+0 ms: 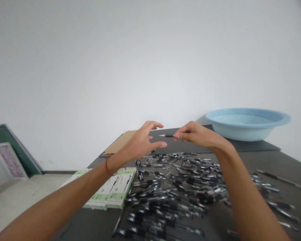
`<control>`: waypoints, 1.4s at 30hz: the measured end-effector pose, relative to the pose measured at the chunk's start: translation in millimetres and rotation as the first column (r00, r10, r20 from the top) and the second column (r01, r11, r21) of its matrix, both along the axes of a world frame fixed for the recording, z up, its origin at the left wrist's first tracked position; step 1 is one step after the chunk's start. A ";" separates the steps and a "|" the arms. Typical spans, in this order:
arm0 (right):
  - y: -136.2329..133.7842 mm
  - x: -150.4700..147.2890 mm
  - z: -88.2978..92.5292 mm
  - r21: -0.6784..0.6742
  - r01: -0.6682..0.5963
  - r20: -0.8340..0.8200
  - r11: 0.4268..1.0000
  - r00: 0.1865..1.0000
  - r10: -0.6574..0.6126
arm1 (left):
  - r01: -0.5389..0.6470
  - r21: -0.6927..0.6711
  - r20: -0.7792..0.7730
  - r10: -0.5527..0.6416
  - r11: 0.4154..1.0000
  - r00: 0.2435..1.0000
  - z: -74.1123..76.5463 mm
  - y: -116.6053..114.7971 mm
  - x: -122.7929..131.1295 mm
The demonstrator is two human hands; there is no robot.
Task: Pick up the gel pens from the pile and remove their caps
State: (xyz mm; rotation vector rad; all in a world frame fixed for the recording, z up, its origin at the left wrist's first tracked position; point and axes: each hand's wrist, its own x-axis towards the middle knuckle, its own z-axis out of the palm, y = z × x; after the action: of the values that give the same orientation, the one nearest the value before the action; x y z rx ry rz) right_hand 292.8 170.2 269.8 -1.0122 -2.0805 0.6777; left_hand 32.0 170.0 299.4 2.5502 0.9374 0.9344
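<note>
My right hand (188, 132) pinches a pen (168, 135) above the table. Its silver tip and black grip stick out to the left, while the rest is hidden by the fingers. Facing that tip, my left hand (148, 139) is open, thumb and fingers apart with nothing between them. A red string circles the left wrist. Below both hands lies a loose spread of many clear and black pens (170, 187), pointing in different directions.
Green and white pen boxes (115, 187) lie at the left table edge, partly behind my left forearm. A brown cardboard piece (119, 144) lies at the back left. A light blue basin (248, 125) stands at the back right, near the white wall. Framed boards (12, 154) lean at far left.
</note>
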 end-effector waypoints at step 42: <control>-14.9 -24.2 4.1 -0.011 -0.040 0.016 0.999 0.999 0.040 | -0.050 0.020 0.076 0.048 0.999 0.996 -13.5 -10.5 -19.6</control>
State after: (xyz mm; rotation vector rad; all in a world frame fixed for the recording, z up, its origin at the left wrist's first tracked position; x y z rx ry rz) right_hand 268.6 155.4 273.9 -0.9872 -2.1181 0.7033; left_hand 12.5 159.5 285.9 2.5011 0.9775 1.0525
